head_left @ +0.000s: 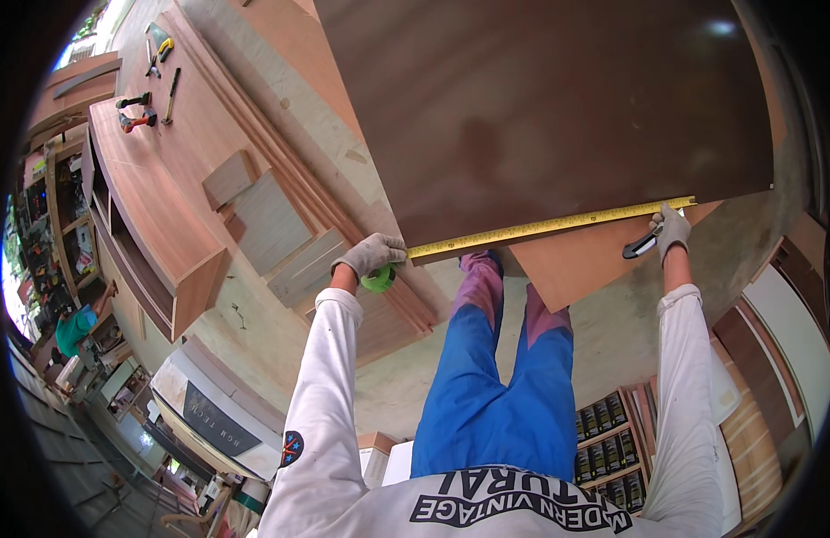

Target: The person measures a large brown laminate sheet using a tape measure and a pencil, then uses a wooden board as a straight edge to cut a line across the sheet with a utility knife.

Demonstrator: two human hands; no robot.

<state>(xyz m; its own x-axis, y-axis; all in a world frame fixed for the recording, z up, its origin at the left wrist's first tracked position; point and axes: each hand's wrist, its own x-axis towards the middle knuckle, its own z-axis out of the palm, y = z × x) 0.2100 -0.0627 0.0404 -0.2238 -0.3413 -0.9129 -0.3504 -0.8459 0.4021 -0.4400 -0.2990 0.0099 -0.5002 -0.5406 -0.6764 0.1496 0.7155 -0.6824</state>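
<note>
- Dark brown panel (pixel 558 99): the broadest sheet, lying flat in front of the person, its near edge spanning the gap between the two hands.
- Reddish-brown boards (pixel 199 134): long lengths lying to the left of the panel, with shorter grey-toned pieces (pixel 271 224) resting on them.
- Wooden cabinet (pixel 159 197): a long form farther left, beside the boards.
- Light brown sheet (pixel 572 264): projects from under the panel's near edge, one corner toward the person's feet.
- Yellow tape blade (pixel 540 227): extended straight along the panel's near edge, from its left corner toward the right.
- Left hand (pixel 372 255): gloved, at the panel's near left corner, fingers closed on the green tape case.
- Right hand (pixel 671 228): gloved, at the blade's right end, fingers curled around a utility knife; whether the fingertips also pinch the blade cannot be told.
- Green tape case (pixel 379 281): partly hidden beneath the left hand.
- Utility knife (pixel 642 245): dark, extending leftward from the right hand, just below the blade.
</note>
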